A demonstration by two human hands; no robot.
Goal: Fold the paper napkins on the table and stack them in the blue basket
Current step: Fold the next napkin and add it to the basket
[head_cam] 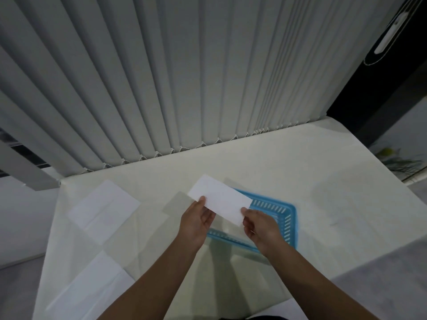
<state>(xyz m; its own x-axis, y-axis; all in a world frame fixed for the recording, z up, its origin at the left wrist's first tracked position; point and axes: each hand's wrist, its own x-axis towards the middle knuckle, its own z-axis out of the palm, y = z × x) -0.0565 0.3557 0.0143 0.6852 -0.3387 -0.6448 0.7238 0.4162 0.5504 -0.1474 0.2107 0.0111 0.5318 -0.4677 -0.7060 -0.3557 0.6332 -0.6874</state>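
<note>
Napkins are what we are handling, and one folded napkin (219, 199), a long white strip, is up in the air above the desk (288, 162), held by both hands. Our left hand (196, 224) pinches its left end, thumb on top and fingers curled underneath. Our right hand (261, 227) pinches the near right corner the same way, thumb pressed on the top face. The strip lies roughly level, turned so that its left end points away from us, and its right part hangs over the far left part of the blue basket (287, 218).

That basket rests on the desk just beyond our right hand, its slotted walls showing along the right side and the near rim. Our hands and the strip cover much of its inside, so we cannot tell what lies in it.

To the left on the desk lies a flat napkin (104, 204), opened out with faint crease lines. A second flat napkin (87, 289) lies nearer to us by the desk's left edge, close to the first. Pale vertical blinds (161, 77) hang behind the desk's far edge.
</note>
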